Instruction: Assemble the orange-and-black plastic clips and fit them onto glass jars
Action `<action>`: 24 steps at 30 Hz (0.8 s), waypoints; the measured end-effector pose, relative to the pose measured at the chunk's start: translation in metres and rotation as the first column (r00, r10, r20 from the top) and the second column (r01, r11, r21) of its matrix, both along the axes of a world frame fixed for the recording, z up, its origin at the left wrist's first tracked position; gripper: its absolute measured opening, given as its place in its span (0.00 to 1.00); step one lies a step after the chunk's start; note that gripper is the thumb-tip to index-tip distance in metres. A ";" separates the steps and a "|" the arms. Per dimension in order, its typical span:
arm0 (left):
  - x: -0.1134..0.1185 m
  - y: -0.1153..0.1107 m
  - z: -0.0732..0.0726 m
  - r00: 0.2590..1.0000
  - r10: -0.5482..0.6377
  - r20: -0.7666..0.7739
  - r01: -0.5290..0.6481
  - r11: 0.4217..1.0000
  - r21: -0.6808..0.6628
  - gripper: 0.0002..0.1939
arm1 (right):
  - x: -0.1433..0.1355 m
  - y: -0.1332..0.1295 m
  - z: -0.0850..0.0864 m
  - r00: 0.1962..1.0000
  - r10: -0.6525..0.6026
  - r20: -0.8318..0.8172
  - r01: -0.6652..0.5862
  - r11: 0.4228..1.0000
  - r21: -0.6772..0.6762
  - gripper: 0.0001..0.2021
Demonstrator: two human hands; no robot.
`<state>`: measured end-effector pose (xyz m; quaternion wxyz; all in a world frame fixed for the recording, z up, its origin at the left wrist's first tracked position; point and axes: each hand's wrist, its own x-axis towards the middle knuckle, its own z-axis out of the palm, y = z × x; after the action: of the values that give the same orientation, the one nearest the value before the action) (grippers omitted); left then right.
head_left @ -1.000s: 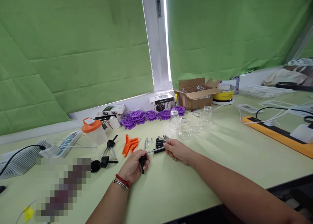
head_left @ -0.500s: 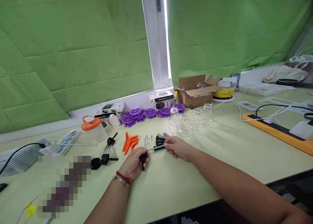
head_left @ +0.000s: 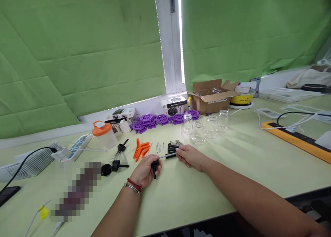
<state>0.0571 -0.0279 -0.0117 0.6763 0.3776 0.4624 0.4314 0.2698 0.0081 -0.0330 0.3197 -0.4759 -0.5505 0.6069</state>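
Note:
My left hand (head_left: 145, 170) is closed around a black plastic part (head_left: 155, 169) with a short arm pointing down. From that part a thin metal rod (head_left: 165, 156) runs to the right, and the fingertips of my right hand (head_left: 190, 157) pinch its far end. Just behind the right hand lie several black tubular pieces (head_left: 171, 149) and small springs (head_left: 178, 142). Orange plastic pieces (head_left: 141, 149) and slim metal pins (head_left: 158, 147) rest beyond my left hand. To its left are black parts with rods (head_left: 116, 165) on the table.
Several clear glass jars (head_left: 198, 135) stand behind the right hand. Purple plastic wheels (head_left: 162, 119) and a cardboard box (head_left: 212, 102) line the back. An orange-lidded cup (head_left: 107, 137) stands left; an orange power strip (head_left: 294, 137) lies right. A blurred patch covers the lower left.
The whole view has shifted slightly, so things appear farther right. Both hands keep hold of the rod and black part, with little visible movement between them.

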 end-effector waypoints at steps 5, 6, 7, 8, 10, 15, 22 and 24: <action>0.000 0.001 0.000 1.000 0.000 0.000 0.000 1.000 0.000 0.09 | 0.006 0.003 -0.001 0.995 0.028 -0.097 -0.027 1.000 0.006 0.07; -0.001 0.001 0.000 1.000 -0.002 0.000 0.002 1.000 0.001 0.09 | 0.007 0.003 -0.002 0.993 0.042 -0.110 -0.041 0.999 0.012 0.06; -0.001 0.001 0.000 1.000 -0.003 0.001 0.003 1.000 0.001 0.09 | 0.008 0.004 -0.002 0.991 0.055 -0.119 -0.053 0.998 0.018 0.06; -0.001 0.001 0.000 1.000 -0.005 0.001 0.005 1.000 0.002 0.09 | 0.009 0.004 -0.002 0.990 0.063 -0.123 -0.061 0.998 0.023 0.05; -0.001 0.000 -0.001 1.000 -0.013 0.004 0.013 1.000 0.004 0.10 | 0.009 0.004 -0.002 0.991 0.068 -0.119 -0.066 0.998 0.021 0.05; -0.003 0.002 -0.003 1.000 -0.027 0.010 0.027 0.999 0.018 0.10 | 0.007 0.003 0.000 0.996 0.053 -0.068 -0.053 0.999 0.003 0.07; -0.002 0.002 -0.001 0.999 -0.037 0.007 0.037 0.999 0.015 0.10 | 0.005 0.000 0.004 0.998 0.048 0.033 -0.049 0.999 0.005 0.14; -0.001 0.001 0.000 1.000 -0.031 0.007 0.030 0.999 0.013 0.10 | 0.004 -0.001 0.007 0.998 0.047 0.048 -0.047 0.999 0.008 0.15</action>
<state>0.0557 -0.0269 -0.0121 0.6820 0.3874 0.4514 0.4254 0.2736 0.0071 -0.0264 0.2943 -0.4757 -0.5716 0.6003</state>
